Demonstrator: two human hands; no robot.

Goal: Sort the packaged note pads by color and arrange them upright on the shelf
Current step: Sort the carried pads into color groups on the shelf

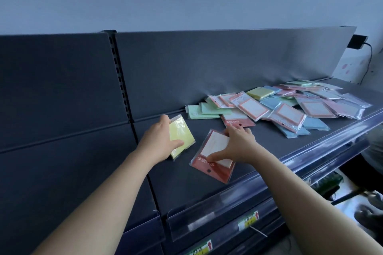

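Observation:
My left hand [159, 137] grips a yellow packaged note pad [182, 135] between thumb and fingers, just above the dark shelf [186, 182]. My right hand [236, 145] pinches a white pad in a red-backed packet [213, 156] that lies on the shelf near its front. A loose pile of packaged pads [290, 105] in green, blue, pink, yellow and red-framed white spreads flat over the shelf to the right. Green pads [204, 112] sit at the pile's left end by the back panel.
The dark back panel [207, 64] rises behind the shelf, with a slotted upright [121, 80] at left. A blue price rail with labels [248, 220] runs along the front edge. A black box with a cable [357, 41] hangs at the far right.

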